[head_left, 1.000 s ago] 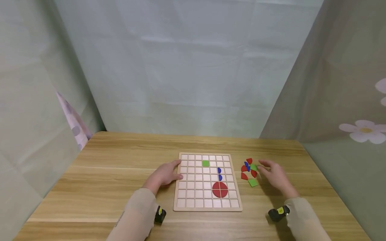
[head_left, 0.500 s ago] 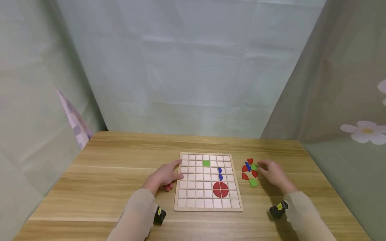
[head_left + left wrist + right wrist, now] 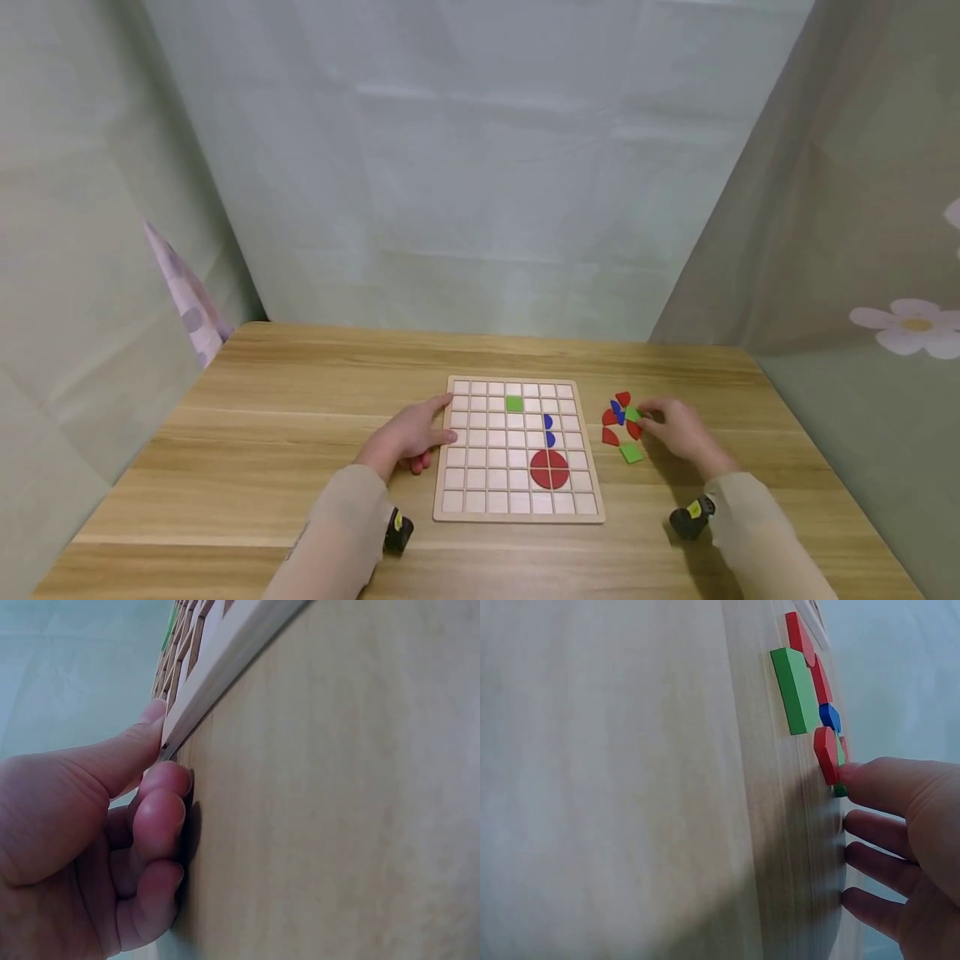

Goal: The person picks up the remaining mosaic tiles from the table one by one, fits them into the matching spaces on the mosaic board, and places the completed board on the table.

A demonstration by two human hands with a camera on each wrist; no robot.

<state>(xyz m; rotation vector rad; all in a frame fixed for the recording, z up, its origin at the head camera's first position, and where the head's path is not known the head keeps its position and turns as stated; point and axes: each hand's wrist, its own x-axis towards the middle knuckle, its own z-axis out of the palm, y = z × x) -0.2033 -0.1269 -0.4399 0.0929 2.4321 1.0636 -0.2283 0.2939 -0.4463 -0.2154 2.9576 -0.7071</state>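
A wooden grid board (image 3: 476,502) lies in the middle of the table. In its squares are a green square tile (image 3: 514,403), blue half-round pieces (image 3: 550,439) and a red disc of quarter pieces (image 3: 549,469). My left hand (image 3: 405,435) rests at the board's left edge, thumb (image 3: 139,746) on the rim, index finger stretched along the side. Its other fingers curl on the table. My right hand (image 3: 681,429) pinches a green tile (image 3: 633,414) in the loose pile. In the right wrist view, the thumb (image 3: 877,784) touches this tile; the index finger is hidden.
Loose red quarter pieces (image 3: 611,437), blue pieces (image 3: 617,410) and another green tile (image 3: 632,452) lie right of the board. The wooden table (image 3: 315,392) reaches back to a pale curtain (image 3: 480,183), with more cloth at both sides.
My right hand has closed in on the green tile, its thumb and fingertips drawing together. My left hand stays at the board's edge. The pieces on the board have not moved.
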